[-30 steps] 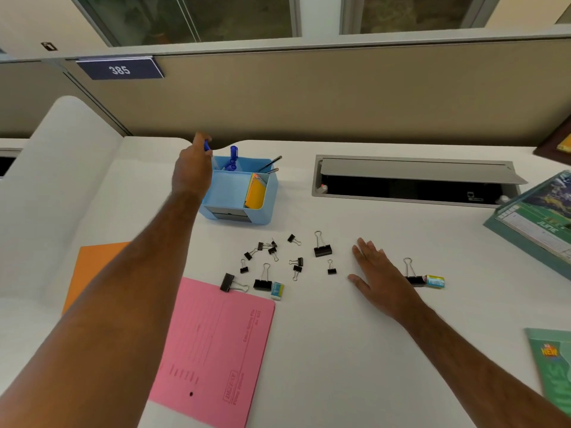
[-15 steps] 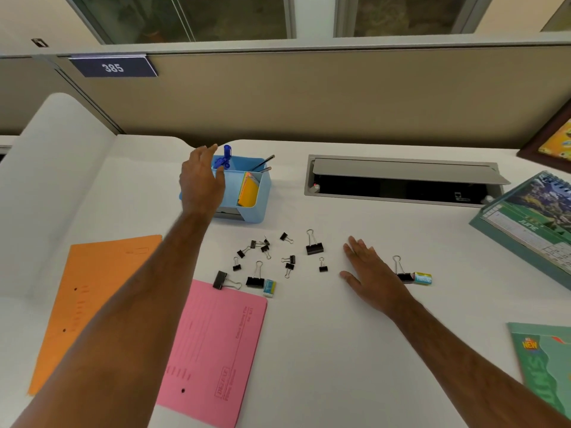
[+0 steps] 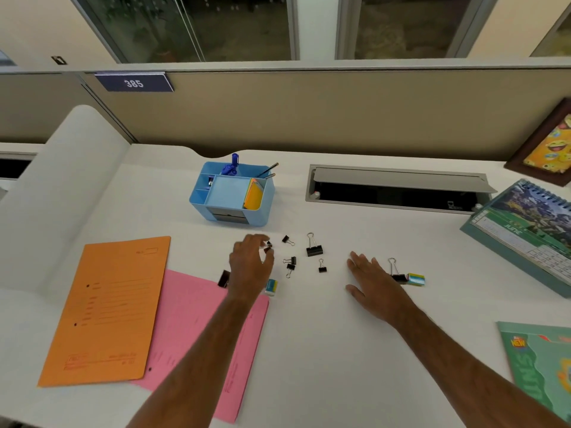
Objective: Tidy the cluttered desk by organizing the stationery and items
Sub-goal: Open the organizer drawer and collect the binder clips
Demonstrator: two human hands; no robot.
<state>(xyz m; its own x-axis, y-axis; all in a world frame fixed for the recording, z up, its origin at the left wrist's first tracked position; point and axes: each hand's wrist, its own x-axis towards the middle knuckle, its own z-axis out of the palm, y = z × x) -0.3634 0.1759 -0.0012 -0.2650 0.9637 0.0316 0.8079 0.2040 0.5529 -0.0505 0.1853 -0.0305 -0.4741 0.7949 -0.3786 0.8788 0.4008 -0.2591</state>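
The left hand (image 3: 251, 267) hovers over the left end of the scattered binder clips, fingers curled down toward a small clip (image 3: 267, 246) at its fingertips; whether it already pinches that clip I cannot tell. The right hand (image 3: 369, 279) lies flat on the white desk (image 3: 324, 350), fingers spread, holding nothing, just left of a larger clip (image 3: 396, 273) and a small eraser (image 3: 416, 279).

Between the hands, several clips lie loose: a big one (image 3: 314, 247) and smaller ones (image 3: 290, 263) around it. Another eraser (image 3: 271, 287) sits by the left wrist, at the edge of the pink folder (image 3: 191, 329), which the orange folder (image 3: 108, 304) partly overlaps.

At the far side, the blue organizer (image 3: 231, 196) already holds pens, pencils and sticky notes. By my reckoning the task is at an early-to-middle stage: the clips, both erasers and the folders remain to be sorted.
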